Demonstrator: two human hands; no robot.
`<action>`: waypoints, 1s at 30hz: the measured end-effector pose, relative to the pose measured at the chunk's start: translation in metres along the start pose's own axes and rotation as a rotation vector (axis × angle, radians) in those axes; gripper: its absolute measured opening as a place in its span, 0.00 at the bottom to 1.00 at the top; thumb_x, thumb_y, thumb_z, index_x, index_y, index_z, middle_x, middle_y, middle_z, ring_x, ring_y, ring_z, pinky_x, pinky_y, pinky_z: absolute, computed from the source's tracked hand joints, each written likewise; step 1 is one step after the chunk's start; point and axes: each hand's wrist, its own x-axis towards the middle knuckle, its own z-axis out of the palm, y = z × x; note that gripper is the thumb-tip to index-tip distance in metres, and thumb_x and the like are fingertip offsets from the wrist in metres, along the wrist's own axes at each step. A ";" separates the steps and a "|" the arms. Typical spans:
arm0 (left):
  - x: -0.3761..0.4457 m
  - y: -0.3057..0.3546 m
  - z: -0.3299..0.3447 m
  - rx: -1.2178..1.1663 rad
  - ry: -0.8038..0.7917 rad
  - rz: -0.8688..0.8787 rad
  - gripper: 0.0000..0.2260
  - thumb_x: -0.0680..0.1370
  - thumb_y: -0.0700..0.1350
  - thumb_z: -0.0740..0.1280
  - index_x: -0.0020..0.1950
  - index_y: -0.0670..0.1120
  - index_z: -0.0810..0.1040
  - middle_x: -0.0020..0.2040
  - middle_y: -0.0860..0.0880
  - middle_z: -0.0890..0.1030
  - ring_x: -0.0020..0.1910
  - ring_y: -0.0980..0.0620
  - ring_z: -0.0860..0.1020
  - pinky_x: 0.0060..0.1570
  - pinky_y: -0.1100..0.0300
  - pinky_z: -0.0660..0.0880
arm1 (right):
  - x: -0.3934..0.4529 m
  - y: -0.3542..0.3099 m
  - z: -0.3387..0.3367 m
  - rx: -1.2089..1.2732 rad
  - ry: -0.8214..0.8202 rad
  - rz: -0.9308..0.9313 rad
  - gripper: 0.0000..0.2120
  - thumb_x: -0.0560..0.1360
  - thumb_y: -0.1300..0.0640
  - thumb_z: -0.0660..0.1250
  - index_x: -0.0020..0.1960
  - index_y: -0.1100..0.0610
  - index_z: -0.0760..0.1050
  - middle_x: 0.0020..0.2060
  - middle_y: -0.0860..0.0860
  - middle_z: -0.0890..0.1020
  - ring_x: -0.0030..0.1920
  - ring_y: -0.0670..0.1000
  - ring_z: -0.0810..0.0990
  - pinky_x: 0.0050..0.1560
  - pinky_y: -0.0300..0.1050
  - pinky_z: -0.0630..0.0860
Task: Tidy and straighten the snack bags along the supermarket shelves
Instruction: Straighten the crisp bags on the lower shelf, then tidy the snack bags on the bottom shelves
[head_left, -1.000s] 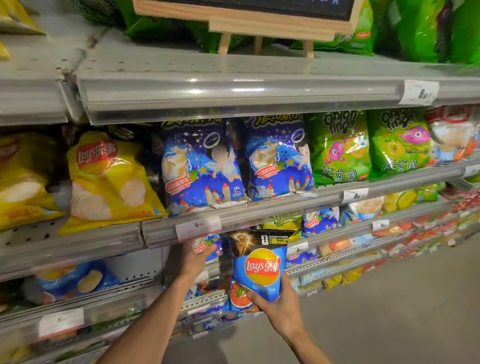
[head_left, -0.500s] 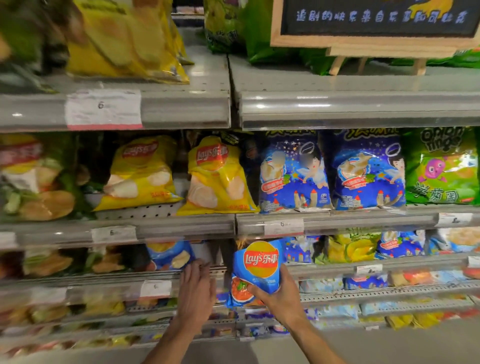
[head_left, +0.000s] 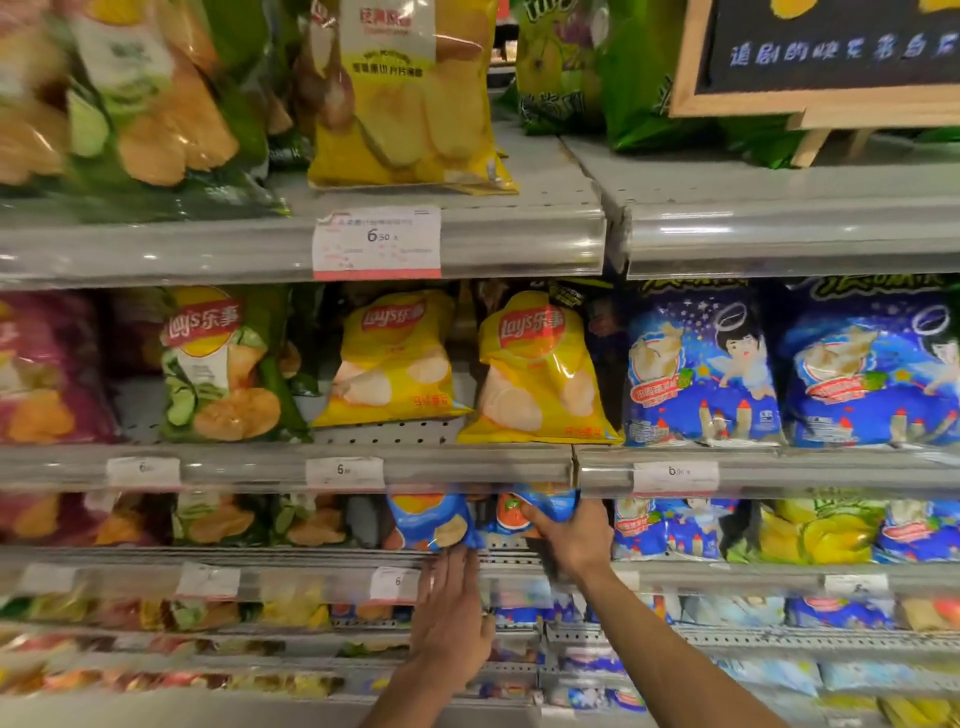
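My right hand (head_left: 574, 540) grips a blue Lay's chip bag (head_left: 545, 506) and holds it inside the third shelf, its top hidden behind the shelf rail above. Just to its left a second blue Lay's bag (head_left: 431, 522) stands on that shelf. My left hand (head_left: 449, 616) lies with straight fingers on the shelf's front rail (head_left: 291, 582), fingertips touching the bottom of that second bag. Two yellow Lay's bags (head_left: 395, 358) (head_left: 537, 369) lean on the shelf above.
Blue cartoon snack bags (head_left: 696, 364) fill the right of the middle shelf, a green Lay's bag (head_left: 223, 364) the left. A wooden-framed chalkboard sign (head_left: 810, 57) stands on the top shelf. Price tags line the rails. Lower shelves hold small packets.
The view swung left and up. My right hand carried the blue bag up into the third shelf. My left hand shifted right to the rail under the neighbouring blue bag.
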 end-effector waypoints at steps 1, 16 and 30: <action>0.001 -0.001 0.001 -0.009 -0.004 0.003 0.39 0.79 0.56 0.62 0.81 0.44 0.44 0.81 0.47 0.47 0.80 0.46 0.47 0.78 0.47 0.43 | 0.001 0.001 0.004 -0.038 -0.012 0.004 0.26 0.66 0.40 0.81 0.51 0.58 0.79 0.48 0.55 0.83 0.50 0.58 0.83 0.49 0.55 0.79; 0.006 0.003 0.009 -0.158 0.050 -0.081 0.35 0.80 0.58 0.60 0.81 0.44 0.50 0.80 0.47 0.51 0.78 0.46 0.51 0.78 0.52 0.52 | -0.014 0.021 -0.002 0.054 -0.256 -0.105 0.36 0.70 0.54 0.80 0.71 0.60 0.67 0.62 0.57 0.78 0.63 0.59 0.78 0.63 0.59 0.76; 0.010 0.148 0.020 -0.809 0.291 -0.310 0.05 0.78 0.41 0.69 0.53 0.43 0.79 0.50 0.44 0.81 0.51 0.42 0.80 0.50 0.48 0.78 | -0.031 0.126 -0.151 0.341 0.000 0.020 0.10 0.76 0.64 0.73 0.56 0.55 0.78 0.48 0.57 0.86 0.50 0.51 0.85 0.47 0.32 0.78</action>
